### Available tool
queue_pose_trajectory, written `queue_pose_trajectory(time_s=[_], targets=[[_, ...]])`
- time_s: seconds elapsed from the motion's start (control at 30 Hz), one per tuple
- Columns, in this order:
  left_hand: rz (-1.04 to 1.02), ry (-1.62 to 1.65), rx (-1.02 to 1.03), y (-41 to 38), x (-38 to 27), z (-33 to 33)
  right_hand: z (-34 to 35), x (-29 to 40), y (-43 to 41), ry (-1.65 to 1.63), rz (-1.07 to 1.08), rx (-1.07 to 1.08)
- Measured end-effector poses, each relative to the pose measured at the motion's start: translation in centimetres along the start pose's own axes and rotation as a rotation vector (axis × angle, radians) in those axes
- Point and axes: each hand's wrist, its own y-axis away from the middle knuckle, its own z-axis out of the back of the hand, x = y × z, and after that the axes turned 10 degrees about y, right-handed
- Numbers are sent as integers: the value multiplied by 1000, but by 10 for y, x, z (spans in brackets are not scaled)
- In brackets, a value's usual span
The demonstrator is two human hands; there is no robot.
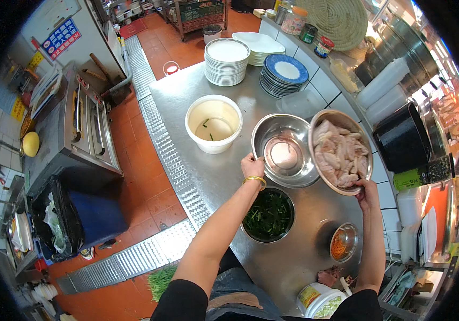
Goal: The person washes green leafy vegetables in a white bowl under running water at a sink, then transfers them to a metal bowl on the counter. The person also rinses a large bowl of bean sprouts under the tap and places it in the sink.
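My left hand (253, 166), with a gold bangle at the wrist, grips the near-left rim of a large steel bowl (269, 132) that holds only a little residue. My right hand (366, 191) holds a second steel bowl (370, 160) by its near rim. That bowl is tilted and full of raw chicken pieces (339, 154). Just below the first bowl, a steel pot (292, 216) holds cut green leaves in dark liquid (270, 214). A white plastic tub (213, 144) with a few green bits stands to the left.
Stacked white plates (225, 72), white dishes (259, 44) and blue-rimmed plates (279, 80) stand at the steel table's (173, 90) far end. A small bowl of shredded carrot (343, 242) and a white bucket (313, 299) are at the near right. A tiled ledge (313, 60) runs along the right.
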Motion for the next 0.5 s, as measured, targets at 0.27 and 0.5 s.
queue_pose_trajectory(time_s=[0.27,0.5], targets=[[5,358,-63,55,-55,58,11,62,57,-102,236,195],[-95,402,-285,111,-116,237,-66,67,95,-93,173,579]])
